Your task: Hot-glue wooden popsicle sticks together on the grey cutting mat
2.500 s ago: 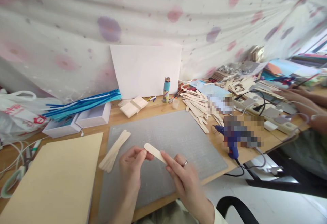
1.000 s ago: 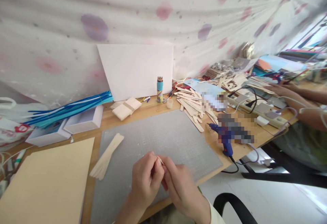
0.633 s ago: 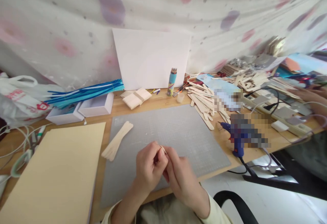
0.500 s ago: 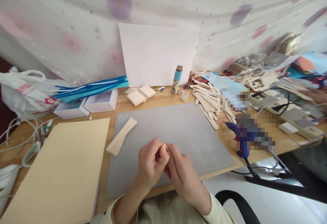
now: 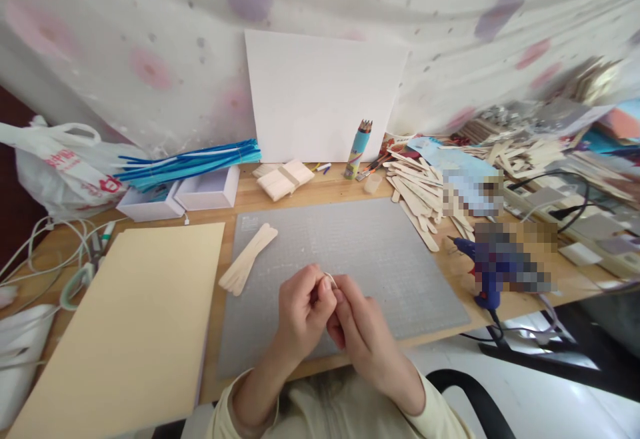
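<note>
My left hand [image 5: 301,310] and my right hand [image 5: 361,331] are pressed together over the near edge of the grey cutting mat [image 5: 350,252]. Both are closed around one flat wooden craft stick [image 5: 329,278], of which only the pale tip shows between the thumbs. A small stack of the same sticks [image 5: 249,259] lies on the mat's left edge, apart from both hands.
A pale board [image 5: 120,332] lies left of the mat. Behind stand white boxes [image 5: 205,189] under blue pipe cleaners [image 5: 190,160], a bundle of sticks [image 5: 285,179], a pencil tube [image 5: 359,149], a white card [image 5: 323,95]. Loose sticks [image 5: 415,192] and a blue glue gun [image 5: 483,269] lie right.
The stick, earlier held out flat between fingertips, is now gathered upright inside both closed hands. The view has swung left and down; the neighbour's arms at the right are out of view.
</note>
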The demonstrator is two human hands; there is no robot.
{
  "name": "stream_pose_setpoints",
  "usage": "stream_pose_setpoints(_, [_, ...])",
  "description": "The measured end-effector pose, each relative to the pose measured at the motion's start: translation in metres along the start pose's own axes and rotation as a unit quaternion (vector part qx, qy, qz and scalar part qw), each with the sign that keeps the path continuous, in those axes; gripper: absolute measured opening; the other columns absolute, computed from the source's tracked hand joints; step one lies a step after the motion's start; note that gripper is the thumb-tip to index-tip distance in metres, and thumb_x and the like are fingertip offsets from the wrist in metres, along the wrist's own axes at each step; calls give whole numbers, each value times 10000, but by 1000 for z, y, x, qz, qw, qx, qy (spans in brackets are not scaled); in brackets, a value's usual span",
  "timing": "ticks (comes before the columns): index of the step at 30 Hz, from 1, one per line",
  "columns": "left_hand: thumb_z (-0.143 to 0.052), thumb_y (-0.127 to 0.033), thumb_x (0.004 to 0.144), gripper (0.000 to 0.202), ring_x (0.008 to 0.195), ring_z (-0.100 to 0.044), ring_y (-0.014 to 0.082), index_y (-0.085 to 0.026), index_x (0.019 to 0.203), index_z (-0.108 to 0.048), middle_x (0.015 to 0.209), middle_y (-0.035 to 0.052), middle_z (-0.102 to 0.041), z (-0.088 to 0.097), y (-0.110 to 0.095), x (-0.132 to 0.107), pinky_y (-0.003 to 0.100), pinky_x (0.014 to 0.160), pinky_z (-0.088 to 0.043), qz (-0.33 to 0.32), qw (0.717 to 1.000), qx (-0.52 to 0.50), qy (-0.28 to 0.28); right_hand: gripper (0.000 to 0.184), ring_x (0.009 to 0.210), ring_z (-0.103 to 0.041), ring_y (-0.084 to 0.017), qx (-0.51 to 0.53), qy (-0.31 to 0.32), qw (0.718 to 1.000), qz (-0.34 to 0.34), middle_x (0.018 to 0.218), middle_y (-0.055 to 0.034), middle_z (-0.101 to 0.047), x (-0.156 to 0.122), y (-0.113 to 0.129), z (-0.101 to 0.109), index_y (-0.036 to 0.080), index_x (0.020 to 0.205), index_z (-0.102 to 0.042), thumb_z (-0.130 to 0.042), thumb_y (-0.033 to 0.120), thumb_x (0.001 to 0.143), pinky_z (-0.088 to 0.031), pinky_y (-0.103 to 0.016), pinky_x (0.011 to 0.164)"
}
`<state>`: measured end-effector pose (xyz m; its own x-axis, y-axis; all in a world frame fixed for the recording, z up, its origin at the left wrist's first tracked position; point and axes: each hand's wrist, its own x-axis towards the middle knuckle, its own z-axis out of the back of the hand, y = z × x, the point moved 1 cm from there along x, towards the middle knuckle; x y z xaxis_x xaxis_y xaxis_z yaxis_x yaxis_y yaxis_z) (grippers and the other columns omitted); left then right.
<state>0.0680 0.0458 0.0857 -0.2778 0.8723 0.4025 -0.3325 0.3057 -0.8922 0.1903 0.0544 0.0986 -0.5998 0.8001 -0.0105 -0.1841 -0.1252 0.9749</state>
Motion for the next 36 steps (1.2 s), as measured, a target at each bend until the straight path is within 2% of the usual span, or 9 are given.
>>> stream_pose_setpoints(5, [-386, -350, 985, 360, 460, -421, 107, -245, 642, -361, 503, -73, -413, -1, 0, -7, 241, 501, -393, 27, 996, -88, -10, 316, 421, -376, -77, 46, -44, 998, -17, 501, 101, -423, 5, 0, 3, 222, 872, -437, -280, 423, 1059, -327, -196, 448])
stream_pose_setpoints(8, [-354, -355, 1011, 379, 441, -447, 112, -243, 651, -394, 471, -70, -454, 1, -3, -8, 258, 512, -411, 43, 990, -131, -10, 305, 428, -373, -83, 33, -103, 994, -16, 492, 111, -404, 6, -1, 10, 203, 1018, -489, -283, 423, 1062, -350, -204, 478])
stream_pose_setpoints(12, [-439, -311, 992, 395, 456, -445, 109, -227, 606, -444, 483, -55, -491, 14, -5, -3, 257, 493, -359, 58, 988, -140, -38, 343, 477, -382, -91, 18, -98, 995, -8, 552, 96, -401, 1, 1, 14, 197, 1222, -502, -290, 415, 1064, -345, -216, 499])
stream_pose_setpoints(18, [-439, -301, 989, 479, 468, -421, 108, -216, 518, -434, 482, -54, -424, 35, -6, 3, 264, 506, -341, 62, 984, -107, -128, 377, 555, -394, -112, 16, -97, 995, 4, 623, 66, -375, -4, -2, 13, 226, 1292, -509, -304, 435, 1055, -327, -245, 532])
stream_pose_setpoints(20, [-486, -289, 970, 381, 534, -484, 111, -216, 596, -513, 565, -49, -491, 36, -10, 5, 254, 557, -394, 65, 986, -76, -131, 367, 569, -414, -119, -2, -97, 995, 9, 622, 62, -381, -4, -2, 14, 230, 1293, -511, -317, 427, 1052, -333, -250, 544])
stream_pose_setpoints(22, [-578, -260, 919, 81, 698, -574, 126, -228, 855, -614, 796, -24, -611, 34, -16, 6, 256, 676, -461, 58, 994, -42, -88, 347, 573, -439, -121, -27, -99, 994, 24, 625, 59, -411, -3, 0, 15, 232, 1281, -517, -325, 408, 1051, -348, -250, 557])
stream_pose_setpoints(24, [-588, -241, 910, 115, 835, -595, 142, -242, 1025, -599, 957, -2, -630, 28, -23, 8, 271, 770, -473, 49, 999, -10, 0, 315, 559, -451, -118, -49, -100, 993, 43, 631, 60, -445, -3, 3, 16, 238, 1266, -517, -336, 378, 1050, -361, -246, 565])
stream_pose_setpoints(28, [-425, -251, 994, 212, 746, -528, 127, -220, 813, -532, 774, -27, -549, 14, -33, 11, 248, 705, -423, 35, 987, 24, 154, 255, 556, -495, -116, -93, -94, 989, 62, 699, 45, -560, -4, 9, 18, 238, 1224, -506, -345, 320, 1044, -378, -240, 575])
stream_pose_setpoints(36, [-341, -221, 1005, 284, 596, -419, 107, -236, 721, -347, 656, -65, -406, 4, -28, 6, 218, 574, -352, 38, 982, 59, 176, 253, 524, -494, -129, -167, -89, 980, 54, 666, 30, -554, -6, 5, 19, 181, 1128, -520, -327, 314, 1031, -335, -240, 530])
